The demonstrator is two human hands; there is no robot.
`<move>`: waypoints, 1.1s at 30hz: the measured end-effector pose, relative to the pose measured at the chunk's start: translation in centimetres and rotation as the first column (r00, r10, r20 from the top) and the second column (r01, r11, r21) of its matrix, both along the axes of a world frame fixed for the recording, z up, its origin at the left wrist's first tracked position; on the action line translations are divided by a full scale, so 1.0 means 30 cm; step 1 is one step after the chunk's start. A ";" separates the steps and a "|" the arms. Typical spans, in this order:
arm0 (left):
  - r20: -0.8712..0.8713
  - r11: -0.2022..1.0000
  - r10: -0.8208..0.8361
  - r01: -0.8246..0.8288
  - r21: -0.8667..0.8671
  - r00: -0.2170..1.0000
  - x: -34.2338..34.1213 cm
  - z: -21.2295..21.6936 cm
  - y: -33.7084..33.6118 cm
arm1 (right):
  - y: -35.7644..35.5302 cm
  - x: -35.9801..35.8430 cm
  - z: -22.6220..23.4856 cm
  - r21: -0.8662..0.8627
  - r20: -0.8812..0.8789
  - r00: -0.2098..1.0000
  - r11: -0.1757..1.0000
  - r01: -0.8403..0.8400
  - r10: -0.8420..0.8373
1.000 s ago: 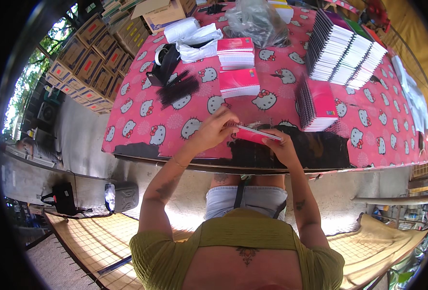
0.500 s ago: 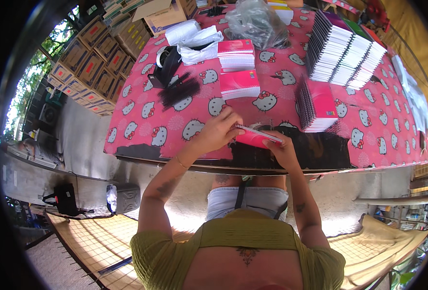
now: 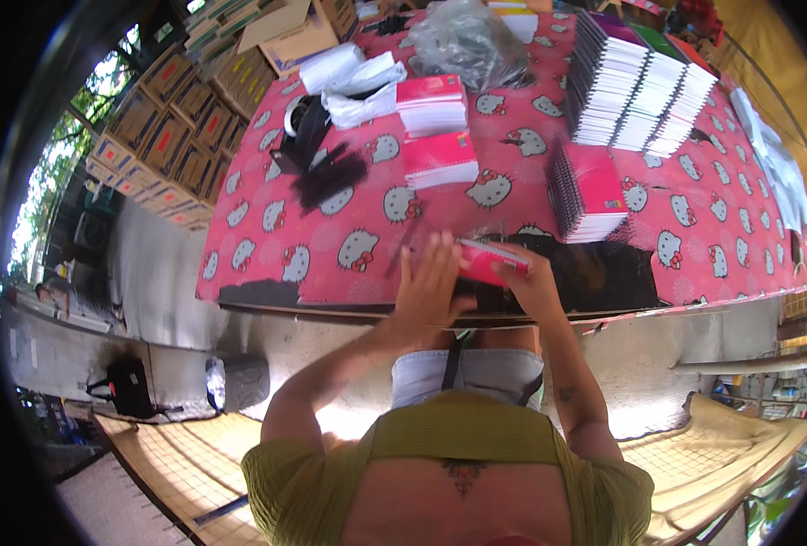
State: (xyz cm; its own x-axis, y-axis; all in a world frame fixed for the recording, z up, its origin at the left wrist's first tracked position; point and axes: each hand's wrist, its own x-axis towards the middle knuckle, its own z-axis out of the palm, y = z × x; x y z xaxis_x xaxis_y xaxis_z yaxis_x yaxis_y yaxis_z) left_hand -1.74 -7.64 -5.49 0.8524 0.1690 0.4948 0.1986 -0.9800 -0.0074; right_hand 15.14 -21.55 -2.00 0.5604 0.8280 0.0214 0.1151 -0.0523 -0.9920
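My right hand (image 3: 536,284) grips a small pink-covered pad of paper (image 3: 487,263) by its right end, just above the near edge of the table. Beside the pad's left end is my left hand (image 3: 429,284), its fingers stretched out and thumb apart. A thin dark strand, blurred, shows by the left fingertips; I cannot tell whether they touch it. Beyond the hands sit two pink-covered stacks of unbound pads (image 3: 441,162). Loose black binding coils (image 3: 329,178) lie to the left. A stack of pink spiral notebooks (image 3: 596,187) stands to the right.
Tall stacks of spiral notebooks (image 3: 635,86) stand at the far right of the pink-clothed table (image 3: 312,241). A tape dispenser (image 3: 305,132), white plastic bags (image 3: 362,89) and a clear bag (image 3: 472,45) lie at the back. Cardboard boxes (image 3: 162,132) are piled on the left.
My left hand has let go of the pad's left end and opened, moving slightly nearer to me. The right hand keeps its grip on the pad. The view has shifted slightly.
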 end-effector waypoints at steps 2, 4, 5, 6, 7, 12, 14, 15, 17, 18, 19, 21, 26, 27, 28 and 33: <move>0.008 1.000 0.019 -0.019 -0.003 1.000 0.035 0.052 0.014 | 0.018 0.007 -0.056 0.145 0.057 0.998 0.989 -0.017 0.009; -0.009 0.995 0.097 -0.097 0.015 0.995 0.120 0.196 0.072 | 0.010 -0.017 -0.063 0.173 -0.025 0.999 0.984 -0.034 0.039; -0.013 0.990 0.136 -0.135 0.029 0.991 0.137 0.223 0.084 | -0.001 -0.019 -0.048 0.173 -0.025 1.000 0.985 -0.012 0.017; -0.018 0.998 0.056 -0.056 -0.026 0.998 0.120 0.194 0.045 | -0.008 -0.017 -0.038 0.178 -0.024 1.000 0.984 0.009 -0.004; -0.032 0.998 0.033 -0.035 -0.046 0.999 0.086 0.152 0.017 | -0.014 -0.012 -0.030 0.190 -0.020 0.999 0.981 0.035 -0.032; -0.078 0.958 -0.187 0.164 -0.234 0.979 0.066 0.236 0.113 | -0.044 -0.014 -0.044 0.089 0.108 0.994 0.995 -0.036 0.026; 0.046 0.905 -0.283 0.283 -0.319 0.958 0.089 0.242 0.139 | -0.049 0.007 -0.010 0.120 0.188 0.981 0.991 -0.066 0.043; -0.005 0.879 -0.294 0.268 -0.393 0.956 0.091 0.251 0.148 | -0.050 0.012 0.001 0.115 0.207 0.977 0.990 -0.086 0.061; -0.104 0.817 -0.323 0.222 -0.532 0.941 0.079 0.273 0.163 | -0.053 0.015 0.010 0.105 0.244 0.965 0.987 -0.124 0.096; -0.099 0.771 -0.340 0.217 -0.599 0.935 0.079 0.282 0.162 | -0.053 0.016 0.011 0.112 0.258 0.961 0.985 -0.131 0.098; -0.092 0.720 -0.355 0.210 -0.661 0.930 0.077 0.289 0.159 | -0.052 0.017 0.011 0.119 0.272 0.957 0.983 -0.137 0.101; -0.083 0.659 -0.378 0.205 -0.724 0.922 0.077 0.283 0.163 | -0.051 0.019 0.009 0.118 0.279 0.953 0.981 -0.152 0.114; -0.097 0.738 -0.394 0.252 -0.627 0.914 0.082 0.248 0.189 | -0.051 0.020 0.014 0.067 0.244 0.959 0.984 -0.165 0.145; -0.093 0.740 -0.394 0.256 -0.622 0.914 0.084 0.251 0.191 | -0.050 0.021 0.013 0.065 0.240 0.960 0.984 -0.165 0.145; -0.089 0.743 -0.393 0.259 -0.617 0.915 0.085 0.255 0.192 | -0.048 0.021 0.012 0.063 0.235 0.961 0.984 -0.165 0.146; -0.014 0.760 -0.369 0.293 -0.580 0.929 0.082 0.268 0.184 | -0.032 0.019 -0.002 0.102 0.232 0.963 0.981 -0.166 0.139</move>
